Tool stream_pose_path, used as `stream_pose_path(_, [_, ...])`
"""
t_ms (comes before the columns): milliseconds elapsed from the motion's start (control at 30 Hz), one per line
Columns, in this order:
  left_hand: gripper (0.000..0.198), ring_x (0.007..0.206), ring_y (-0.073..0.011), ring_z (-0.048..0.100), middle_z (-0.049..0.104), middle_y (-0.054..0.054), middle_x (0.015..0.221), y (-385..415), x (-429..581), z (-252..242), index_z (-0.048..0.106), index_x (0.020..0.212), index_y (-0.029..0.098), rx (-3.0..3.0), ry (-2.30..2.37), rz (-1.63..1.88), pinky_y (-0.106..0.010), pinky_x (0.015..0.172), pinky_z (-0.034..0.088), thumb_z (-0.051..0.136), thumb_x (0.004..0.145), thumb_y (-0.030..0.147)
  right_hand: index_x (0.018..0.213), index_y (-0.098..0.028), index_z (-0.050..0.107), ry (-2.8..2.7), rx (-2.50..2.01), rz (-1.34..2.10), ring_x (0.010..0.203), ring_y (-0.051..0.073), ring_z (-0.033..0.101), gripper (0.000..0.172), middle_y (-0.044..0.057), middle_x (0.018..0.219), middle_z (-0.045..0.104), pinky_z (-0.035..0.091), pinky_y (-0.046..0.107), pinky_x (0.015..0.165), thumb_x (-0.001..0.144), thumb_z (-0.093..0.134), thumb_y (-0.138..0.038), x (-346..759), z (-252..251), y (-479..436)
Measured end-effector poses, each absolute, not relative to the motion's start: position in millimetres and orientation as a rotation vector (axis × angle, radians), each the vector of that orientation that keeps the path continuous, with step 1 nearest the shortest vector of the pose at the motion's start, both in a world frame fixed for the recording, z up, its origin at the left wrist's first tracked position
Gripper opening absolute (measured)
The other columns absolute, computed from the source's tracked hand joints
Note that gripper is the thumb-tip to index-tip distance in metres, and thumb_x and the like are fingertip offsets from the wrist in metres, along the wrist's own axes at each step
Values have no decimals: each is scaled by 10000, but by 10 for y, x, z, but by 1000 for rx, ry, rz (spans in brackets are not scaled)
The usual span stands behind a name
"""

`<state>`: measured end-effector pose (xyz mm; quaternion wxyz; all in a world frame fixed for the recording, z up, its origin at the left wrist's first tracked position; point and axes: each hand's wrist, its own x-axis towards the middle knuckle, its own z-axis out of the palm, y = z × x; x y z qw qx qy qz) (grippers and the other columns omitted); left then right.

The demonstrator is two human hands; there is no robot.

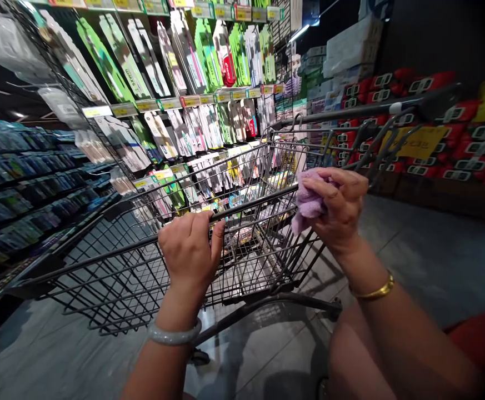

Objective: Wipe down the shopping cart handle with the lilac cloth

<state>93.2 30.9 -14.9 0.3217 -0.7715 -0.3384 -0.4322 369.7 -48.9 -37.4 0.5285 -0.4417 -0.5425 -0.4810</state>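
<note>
A dark wire shopping cart point(129, 278) stands side-on in front of me. My left hand point(190, 244) is wrapped round the top rail of its near side. In my right hand point(340, 205) a bunched purple cloth point(309, 197) is gripped, up against the same rail farther right. The fingers of that hand are curled over the cloth, so whether they also touch the rail is hidden. The cart's handle point(350, 112) rises at the right, behind my right hand. A grey bangle point(174, 333) circles my left wrist, a gold one point(375, 289) my right.
Behind the cart, a wire rack point(171, 103) holds several rows of packaged toothbrushes with price labels. Shelves of packets point(29, 178) run along the left. Stacked red packs point(454, 147) stand at the right, with a yellow sign point(413, 142). Grey floor tiles point(267, 350) lie below.
</note>
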Motion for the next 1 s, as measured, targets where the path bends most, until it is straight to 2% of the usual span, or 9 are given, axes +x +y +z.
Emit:
stream_pose_path(167, [288, 825, -243, 504, 619, -66, 843, 297, 925, -153, 621, 1035, 207, -2054, -881, -1130, -380, 776, 289, 527, 928, 458, 1100, -279, 640, -1164, -1036, -1084, 1096, 234, 540, 311, 39, 1138, 633, 430, 448, 969, 803, 675, -191, 3723, -297, -533])
stream_pose_path(267, [312, 831, -244, 499, 614, -64, 849, 295, 912, -164, 618, 1053, 205, -2061, -893, -1115, -381, 784, 289, 540, 919, 475, 1090, -278, 633, -1202, -1077, -1008, 1081, 231, 541, 292, 41, 1140, 622, 422, 456, 971, 813, 665, -193, 3596, -458, -558])
stream_pose_path(367, [338, 836, -248, 495, 612, -69, 861, 292, 897, -172, 615, 1083, 199, -2066, -888, -1109, -384, 795, 292, 544, 913, 483, 1117, -299, 622, -1513, -1077, -981, 1016, 194, 560, 314, 10, 1118, 636, 452, 411, 934, 820, 685, -220, 3496, -807, -616])
stream_pose_path(467, [351, 860, -255, 503, 619, -82, 895, 289, 891, -168, 610, 1103, 194, -2089, -884, -1101, -392, 811, 299, 547, 911, 482, 1151, -291, 612, -1827, -1105, -987, 1054, 192, 535, 348, 5, 1131, 651, 464, 372, 909, 828, 687, -185, 3507, -1064, -694])
stream_pose_path(567, [365, 895, -267, 528, 637, -97, 931, 280, 894, -161, 612, 1116, 191, -2108, -887, -1094, -407, 838, 323, 555, 906, 484, 1154, -298, 619, -1712, -1156, -948, 1058, 195, 537, 368, 20, 1158, 641, 454, 395, 949, 818, 686, -163, 3567, -1008, -730])
stream_pose_path(700, [480, 1147, -302, 546, 640, -132, 1205, 220, 873, -218, 536, 1314, 198, -2156, -834, -1172, -478, 1025, 339, 598, 894, 422, 1111, -287, 640, -1415, -1166, -873, 1087, 230, 534, 368, 38, 1162, 612, 420, 466, 1011, 768, 707, -175, 3512, -830, -653])
stream_pose_path(800, [660, 1391, -318, 397, 498, -152, 1455, 121, 822, -354, 384, 1470, 193, -2177, -723, -1208, -547, 1174, 222, 628, 878, 352, 1121, -292, 642, -1490, -1166, -841, 1072, 215, 530, 361, 34, 1147, 613, 436, 439, 988, 788, 673, -153, 3371, -1025, -610])
stream_pose_path(867, [677, 1431, -307, 357, 479, -133, 1482, 53, 778, -478, 364, 1488, 209, -2226, -645, -1187, -556, 1198, 204, 630, 873, 308, 1136, -291, 640, -1653, -1177, -829, 1067, 201, 527, 342, 30, 1131, 631, 445, 406, 966, 822, 662, -157, 3295, -1271, -635])
stream_pose_path(1000, [591, 1379, -263, 445, 568, -100, 1403, -7, 699, -738, 440, 1440, 226, -2393, -543, -1122, -485, 1176, 307, 608, 873, 239, 1174, -278, 624, -2035, -1208, -777, 1124, 205, 492, 301, 34, 1171, 634, 441, 381, 933, 880, 634, -210, 3253, -1565, -754])
